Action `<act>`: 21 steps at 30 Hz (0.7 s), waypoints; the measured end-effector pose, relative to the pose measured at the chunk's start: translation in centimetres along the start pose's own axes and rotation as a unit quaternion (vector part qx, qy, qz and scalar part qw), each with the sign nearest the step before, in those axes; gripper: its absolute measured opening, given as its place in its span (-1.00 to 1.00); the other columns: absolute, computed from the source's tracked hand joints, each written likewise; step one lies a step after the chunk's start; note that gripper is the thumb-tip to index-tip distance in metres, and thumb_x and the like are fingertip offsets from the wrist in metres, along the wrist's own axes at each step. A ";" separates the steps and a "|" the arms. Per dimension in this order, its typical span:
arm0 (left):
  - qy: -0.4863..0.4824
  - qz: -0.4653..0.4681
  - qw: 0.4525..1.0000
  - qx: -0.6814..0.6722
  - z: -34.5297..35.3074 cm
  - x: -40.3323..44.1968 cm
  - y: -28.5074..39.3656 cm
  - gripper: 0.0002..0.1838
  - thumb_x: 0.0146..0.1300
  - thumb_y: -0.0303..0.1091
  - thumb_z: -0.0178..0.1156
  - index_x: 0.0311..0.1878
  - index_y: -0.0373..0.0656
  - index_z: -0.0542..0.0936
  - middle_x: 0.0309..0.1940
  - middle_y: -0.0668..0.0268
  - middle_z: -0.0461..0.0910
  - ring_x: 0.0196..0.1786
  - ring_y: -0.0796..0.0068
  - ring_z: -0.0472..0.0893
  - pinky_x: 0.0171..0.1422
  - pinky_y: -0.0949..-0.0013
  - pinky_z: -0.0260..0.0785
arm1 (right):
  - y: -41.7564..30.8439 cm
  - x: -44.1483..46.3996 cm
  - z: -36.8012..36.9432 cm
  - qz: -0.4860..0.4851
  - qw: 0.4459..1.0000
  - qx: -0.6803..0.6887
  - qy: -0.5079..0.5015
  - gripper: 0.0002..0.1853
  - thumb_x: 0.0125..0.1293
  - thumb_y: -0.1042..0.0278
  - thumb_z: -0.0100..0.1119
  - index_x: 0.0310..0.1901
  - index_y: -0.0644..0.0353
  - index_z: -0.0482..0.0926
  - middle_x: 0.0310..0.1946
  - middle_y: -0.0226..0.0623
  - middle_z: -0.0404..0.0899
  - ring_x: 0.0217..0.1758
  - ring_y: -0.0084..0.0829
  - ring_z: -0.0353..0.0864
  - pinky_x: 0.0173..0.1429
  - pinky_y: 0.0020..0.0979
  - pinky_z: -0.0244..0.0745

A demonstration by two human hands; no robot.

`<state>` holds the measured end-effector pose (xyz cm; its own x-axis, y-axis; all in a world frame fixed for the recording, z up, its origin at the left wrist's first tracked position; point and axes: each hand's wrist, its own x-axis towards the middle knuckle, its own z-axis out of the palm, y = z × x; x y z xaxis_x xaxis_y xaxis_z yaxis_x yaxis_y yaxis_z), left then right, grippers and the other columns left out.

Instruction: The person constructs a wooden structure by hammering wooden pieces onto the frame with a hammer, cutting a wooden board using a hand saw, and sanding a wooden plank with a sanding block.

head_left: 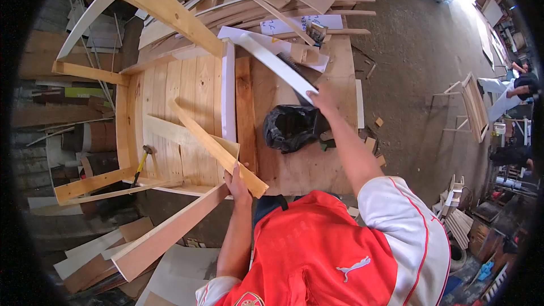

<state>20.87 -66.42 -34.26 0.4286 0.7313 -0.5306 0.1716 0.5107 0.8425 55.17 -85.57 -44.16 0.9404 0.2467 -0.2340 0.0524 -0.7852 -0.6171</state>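
Note:
My left hand (pixel 237 186) is closed around a light wooden strip (pixel 207 137) near its lower end, at the near edge of the bench. This strip slants over the inside of an upturned wooden table frame (pixel 224 89), whose legs point outward. My right hand (pixel 324 102) is closed on the near end of a long white-faced board (pixel 277 67), which angles away to the upper left. Beneath that board shows a dark bristled or toothed edge (pixel 290 62), partly hidden. Just left of my right hand sits an open black plastic bag (pixel 286 133).
A hammer (pixel 141 165) with a yellow handle leans inside the frame. Stacked wooden strips (pixel 226 8) cover the bench's far end. One frame leg (pixel 170 232) juts toward me at lower left. Offcuts (pixel 371 144) lie along the right edge. Other people (pixel 510 93) are at far right.

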 end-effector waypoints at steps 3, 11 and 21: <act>0.013 0.001 1.000 0.004 0.8 -0.1 0.0 -0.68 0.47 -0.20 0.13 0.18 -0.08 0.41 -0.23 0.21 0.64 -0.36 0.38 0.63 -0.35 0.28 0.53 | -3.7 -3.1 -0.2 0.041 0.999 -0.001 -0.032 -0.49 0.30 -0.03 0.29 0.03 0.29 0.59 -0.05 0.16 0.66 0.05 0.13 0.64 0.14 0.00 0.48; 0.022 0.003 1.000 0.011 2.1 0.4 -0.2 -0.69 0.47 -0.22 0.13 0.18 -0.07 0.40 -0.21 0.20 0.65 -0.22 0.40 0.62 -0.19 0.29 0.51 | -4.4 -5.2 3.3 0.002 0.993 -0.047 -0.110 -0.49 0.32 -0.05 0.26 0.05 0.26 0.52 -0.04 0.20 0.63 0.07 0.17 0.62 0.09 0.07 0.52; 0.044 -0.029 0.999 -0.012 3.2 0.1 0.8 -0.64 0.49 -0.18 0.13 0.23 -0.09 0.39 -0.15 0.21 0.62 -0.14 0.38 0.64 -0.12 0.27 0.54 | -8.0 9.1 -3.8 -0.111 0.992 -0.052 -0.017 -0.52 0.32 0.19 0.23 0.25 0.07 0.50 -0.11 0.06 0.68 0.02 0.07 0.68 0.06 0.04 0.57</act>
<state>23.84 -67.37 -33.34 0.3388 0.7371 -0.5847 0.1726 0.5622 0.8088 64.54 -79.17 -38.52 0.8900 0.4381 -0.1265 0.2939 -0.7632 -0.5755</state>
